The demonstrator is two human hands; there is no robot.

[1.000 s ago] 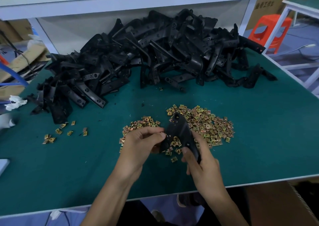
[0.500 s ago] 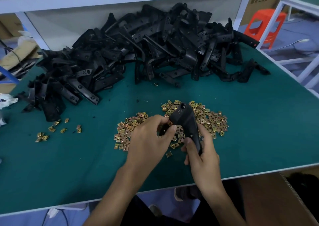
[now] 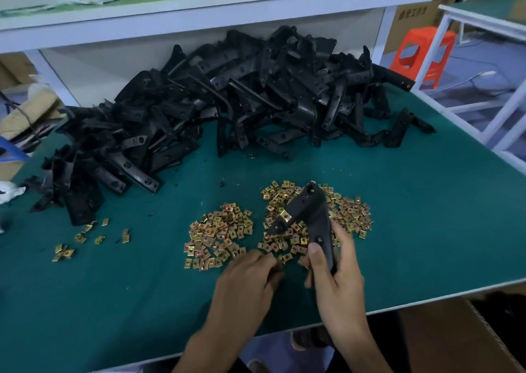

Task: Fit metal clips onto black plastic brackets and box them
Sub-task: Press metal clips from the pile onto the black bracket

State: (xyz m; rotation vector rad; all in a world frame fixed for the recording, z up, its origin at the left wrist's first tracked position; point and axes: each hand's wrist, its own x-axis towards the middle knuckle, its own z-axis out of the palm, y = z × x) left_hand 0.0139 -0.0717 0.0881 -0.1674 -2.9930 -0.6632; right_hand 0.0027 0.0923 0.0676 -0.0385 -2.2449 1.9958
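Green surface (image 3: 427, 230) with the parts for a clip-fitting job, seen from the near edge. The right hand (image 3: 336, 276) grips the lower end of a black bracket (image 3: 310, 210), thumb laid across its face and fingers wrapped behind. It holds the bracket tilted up and away over the right pile of metal clips (image 3: 353, 213), hiding the middle of that pile. One fitted clip (image 3: 285, 216) shows as a gold patch on the bracket's short left branch.

The left hand (image 3: 244, 281) lies knuckles-up with its fingers curled down onto the near edge of the clips. The fingertips are blurred, so it cannot be told whether they pinch one. A second, left pile of clips (image 3: 219, 239) lies just beside it, and a few stray clips (image 3: 82, 239) are scattered well apart to the left.

A tangled heap of brackets (image 3: 227, 102) fills the far side and blocks the back edge of the surface. Above it runs a white shelf (image 3: 199, 19). An orange stool (image 3: 421, 54) stands on the floor at far right, and a cardboard box (image 3: 455, 341) sits below the near right corner.
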